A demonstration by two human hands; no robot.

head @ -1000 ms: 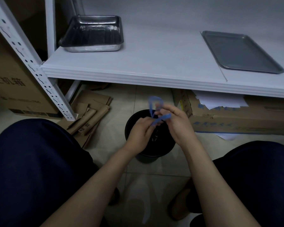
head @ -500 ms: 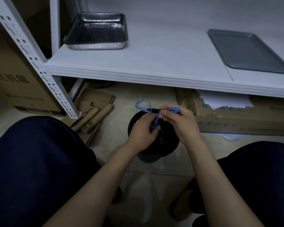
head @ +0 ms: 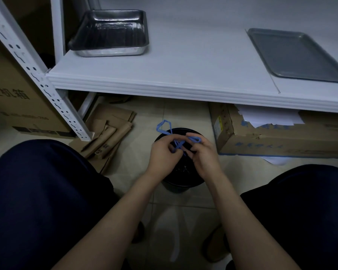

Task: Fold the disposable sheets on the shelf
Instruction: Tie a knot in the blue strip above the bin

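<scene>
Side step, apparently: left hand [head: 163, 152] and right hand [head: 204, 152] both pinching a thin blue band [head: 171, 136] over the black bin [head: 180, 178] just beneath them; no disposable sheets visible on the shelf [head: 183, 61] beyond; next, probably dropping the band and fetching sheets.

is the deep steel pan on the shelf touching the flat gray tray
Apart. The head view shows the deep steel pan at the shelf's left end and the flat gray tray far right, bare shelf between.
</scene>
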